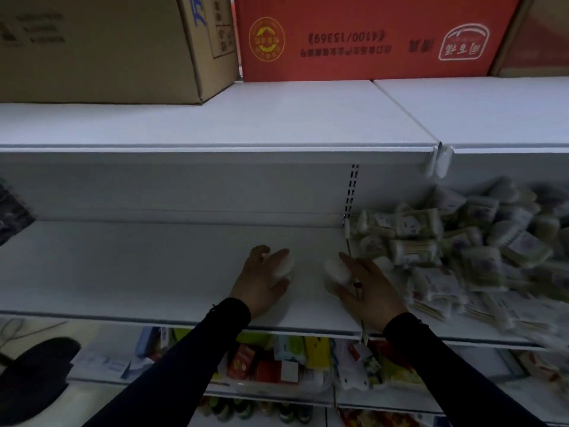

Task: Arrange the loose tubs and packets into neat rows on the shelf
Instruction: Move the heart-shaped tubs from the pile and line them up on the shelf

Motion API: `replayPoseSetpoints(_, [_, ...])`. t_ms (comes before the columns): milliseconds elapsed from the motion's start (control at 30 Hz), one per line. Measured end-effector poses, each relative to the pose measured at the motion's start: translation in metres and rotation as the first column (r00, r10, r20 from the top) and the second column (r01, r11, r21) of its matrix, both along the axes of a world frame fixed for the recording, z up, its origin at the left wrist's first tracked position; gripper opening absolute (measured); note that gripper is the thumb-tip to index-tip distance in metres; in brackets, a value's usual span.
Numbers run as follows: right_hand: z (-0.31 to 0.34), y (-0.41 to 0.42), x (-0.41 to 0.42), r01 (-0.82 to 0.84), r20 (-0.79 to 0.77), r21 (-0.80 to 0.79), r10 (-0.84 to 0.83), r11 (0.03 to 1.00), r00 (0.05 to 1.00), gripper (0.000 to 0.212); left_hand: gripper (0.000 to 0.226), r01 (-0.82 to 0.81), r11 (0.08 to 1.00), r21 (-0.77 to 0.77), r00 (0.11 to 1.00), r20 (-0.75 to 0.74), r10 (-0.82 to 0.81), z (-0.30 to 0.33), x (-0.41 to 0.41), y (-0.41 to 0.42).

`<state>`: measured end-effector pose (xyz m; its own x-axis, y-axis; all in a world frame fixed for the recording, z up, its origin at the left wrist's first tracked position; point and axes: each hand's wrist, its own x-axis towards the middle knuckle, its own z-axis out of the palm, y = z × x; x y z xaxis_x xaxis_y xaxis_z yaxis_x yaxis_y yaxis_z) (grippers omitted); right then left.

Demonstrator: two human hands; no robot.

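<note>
White shelf (pixel 154 272), bare stretch. My left hand (pixel 261 282) grips one tub (pixel 284 268), my right hand (pixel 366 288) another tub (pixel 337 271); loose pile (pixel 462 251) sits right. Best set both down upright, touching, square to the edge.

A white metal shelf (pixel 123 272) carries a loose heap of clear packets of wooden sticks and small tubs (pixel 462 251) on its right section. Two small white round tubs (pixel 284 268) (pixel 335 271) sit near the middle, well apart from each other, each under a hand.
</note>
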<state>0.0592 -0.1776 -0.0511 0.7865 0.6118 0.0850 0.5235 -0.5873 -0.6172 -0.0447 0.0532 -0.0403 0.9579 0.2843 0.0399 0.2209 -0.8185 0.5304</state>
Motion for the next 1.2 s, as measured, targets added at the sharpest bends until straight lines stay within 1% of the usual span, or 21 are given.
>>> replayPoseSetpoints(67, [-0.002,0.008,-0.001,0.005,-0.017,0.063,-0.004,0.998,1.000,0.065,0.058,-0.067,0.994,-0.084,0.998,-0.018,0.066,-0.001,-0.010,0.003])
replayPoseSetpoints(133, [-0.005,0.020,-0.005,0.005,-0.065,0.137,0.004,0.991,0.998,0.064,0.059,-0.119,0.984,-0.134,0.993,-0.012,0.118,-0.002,-0.025,0.007])
replayPoseSetpoints(233, [-0.003,0.048,-0.016,-0.006,-0.099,0.212,0.028,0.977,0.995,0.061,0.058,-0.222,0.956,-0.193,0.967,0.084,0.241,-0.002,-0.058,0.022])
replayPoseSetpoints(333, [0.002,0.081,-0.033,-0.061,-0.122,0.280,0.098,0.958,0.988,0.055,0.052,-0.330,0.903,-0.276,0.908,0.169,0.383,0.001,-0.095,0.047])
replayPoseSetpoints(400, [0.006,0.109,-0.049,-0.109,-0.113,0.302,0.149,0.947,0.982,0.055,0.049,-0.368,0.875,-0.314,0.876,0.198,0.440,0.004,-0.123,0.072])
replayPoseSetpoints(533, [0.011,0.170,-0.089,-0.202,-0.068,0.325,0.236,0.924,0.969,0.051,0.044,-0.387,0.866,-0.317,0.840,0.267,0.473,0.012,-0.179,0.131])
replayPoseSetpoints(600, [0.015,0.203,-0.112,-0.198,-0.087,0.333,0.239,0.922,0.967,0.050,0.045,-0.391,0.860,-0.327,0.821,0.297,0.487,0.015,-0.208,0.163])
replayPoseSetpoints(700, [0.018,0.252,-0.148,-0.184,-0.115,0.341,0.235,0.922,0.965,0.054,0.047,-0.403,0.864,-0.304,0.814,0.313,0.490,0.019,-0.250,0.212])
replayPoseSetpoints(867, [0.023,0.327,-0.198,-0.216,-0.091,0.364,0.266,0.906,0.960,0.053,0.043,-0.417,0.850,-0.322,0.800,0.314,0.512,0.023,-0.306,0.285])
replayPoseSetpoints(1000, [0.027,0.384,-0.220,-0.255,-0.057,0.381,0.298,0.888,0.953,0.052,0.044,-0.460,0.826,-0.326,0.768,0.320,0.554,0.027,-0.328,0.334])
replayPoseSetpoints(1067, [0.028,0.412,-0.227,-0.267,-0.057,0.398,0.314,0.877,0.948,0.050,0.045,-0.461,0.828,-0.319,0.764,0.331,0.553,0.026,-0.332,0.360])
replayPoseSetpoints(1200, [0.027,0.473,-0.229,-0.238,-0.112,0.419,0.311,0.876,0.944,0.051,0.046,-0.470,0.828,-0.307,0.771,0.314,0.554,0.026,-0.329,0.412])
